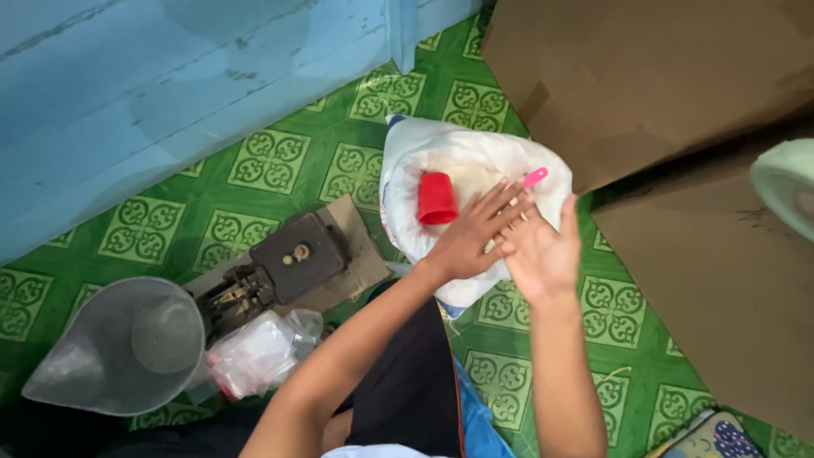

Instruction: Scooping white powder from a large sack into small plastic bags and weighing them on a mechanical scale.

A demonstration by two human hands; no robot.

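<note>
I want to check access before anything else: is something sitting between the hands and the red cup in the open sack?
Nothing visible does. The left hand lies just beside the red cup inside the white sack.

Soft even daylight, slight blur

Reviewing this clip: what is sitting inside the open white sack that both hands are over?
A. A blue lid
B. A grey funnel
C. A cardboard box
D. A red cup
D. A red cup sits on the pale contents inside the open white sack, just beside the left hand and the right hand; the grey funnel-shaped container lies apart on the green floor.
</note>
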